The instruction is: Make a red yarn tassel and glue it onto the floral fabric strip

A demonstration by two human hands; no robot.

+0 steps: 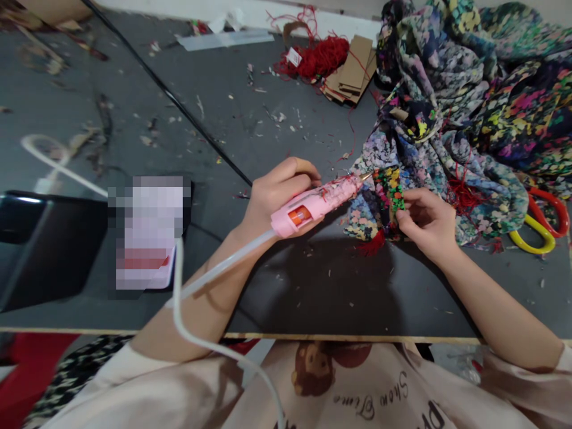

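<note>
A pink glue gun (313, 205) is gripped in my left hand (286, 190), with a translucent glue stick running out of its rear toward my forearm. Its metal tip points right and meets the top edge of a small dark floral fabric piece (395, 189). My right hand (426, 220) pinches that piece at its right side between thumb and fingers. Beneath it lies a larger floral cloth (487, 196), and a red tassel (373, 244) hangs near the lower edge of the piece.
Red yarn (322, 56) and cardboard pieces (355, 68) lie at the back. Scissors (534, 235) with red and yellow handles are at the right. A phone (154, 232) and a black device (58, 250) sit at left. A black cord (179, 104) crosses the grey table (308, 292).
</note>
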